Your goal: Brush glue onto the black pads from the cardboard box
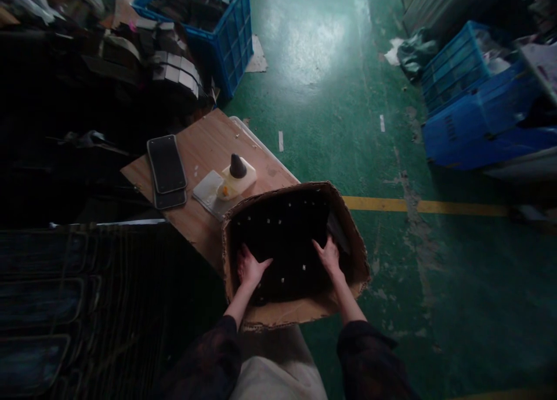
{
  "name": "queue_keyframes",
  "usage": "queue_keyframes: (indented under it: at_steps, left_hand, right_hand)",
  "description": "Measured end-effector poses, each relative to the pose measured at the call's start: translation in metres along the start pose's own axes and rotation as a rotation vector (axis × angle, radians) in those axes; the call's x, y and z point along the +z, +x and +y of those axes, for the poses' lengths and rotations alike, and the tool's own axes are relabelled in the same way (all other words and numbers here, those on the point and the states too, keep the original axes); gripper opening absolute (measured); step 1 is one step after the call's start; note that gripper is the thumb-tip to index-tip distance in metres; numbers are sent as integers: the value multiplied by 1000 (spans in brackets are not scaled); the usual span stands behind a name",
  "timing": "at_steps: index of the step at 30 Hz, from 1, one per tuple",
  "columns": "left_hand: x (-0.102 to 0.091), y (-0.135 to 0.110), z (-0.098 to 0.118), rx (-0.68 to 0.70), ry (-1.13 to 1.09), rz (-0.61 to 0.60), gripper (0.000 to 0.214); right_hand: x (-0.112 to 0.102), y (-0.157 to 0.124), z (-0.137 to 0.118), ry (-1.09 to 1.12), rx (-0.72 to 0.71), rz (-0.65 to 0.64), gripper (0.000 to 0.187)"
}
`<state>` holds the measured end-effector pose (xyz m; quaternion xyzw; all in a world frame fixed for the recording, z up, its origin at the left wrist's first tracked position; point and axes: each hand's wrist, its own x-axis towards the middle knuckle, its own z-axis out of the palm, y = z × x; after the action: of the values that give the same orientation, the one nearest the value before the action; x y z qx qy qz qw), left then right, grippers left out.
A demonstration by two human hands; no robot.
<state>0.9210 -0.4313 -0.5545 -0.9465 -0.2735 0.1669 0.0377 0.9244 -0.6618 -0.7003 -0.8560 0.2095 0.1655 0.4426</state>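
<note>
Nothing legible anywhere: no word, brand or number clear enough to read in the dim light. At right of the frame, a dark printed mark on the side of the blue crate (478, 121), too blurred to make out. At lower centre, small pale tags (303, 267) scattered over the black sheet (282, 237) inside the cardboard box (287, 314) — too small to tell any writing.

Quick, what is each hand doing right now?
Left hand: open, fingers spread on the black stack inside the brown cardboard box.
Right hand: open, resting on the same black stack.
</note>
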Motion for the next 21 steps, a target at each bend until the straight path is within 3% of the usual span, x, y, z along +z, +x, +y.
queue_keyframes:
  at_steps: [3,6,10,16,21]
  left_hand:
    - [9,14,-6,-25,-42,-42,131]
    - [16,15,-3,36,-18,-16,139]
    - [18,7,7,113,33,17,137]
    - [14,8,0,131,-7,-6,124]
    - [11,3,-15,230,-58,37,102]
  right_hand:
    - [5,-7,-21,9,-37,-15,85]
    - [18,-26,-50,-147,-118,-21,105]
    - [24,-38,-68,-323,-198,4,109]
    - [-11,-15,-55,-370,-62,-128,81]
    - [-28,0,-44,-401,128,-63,46]
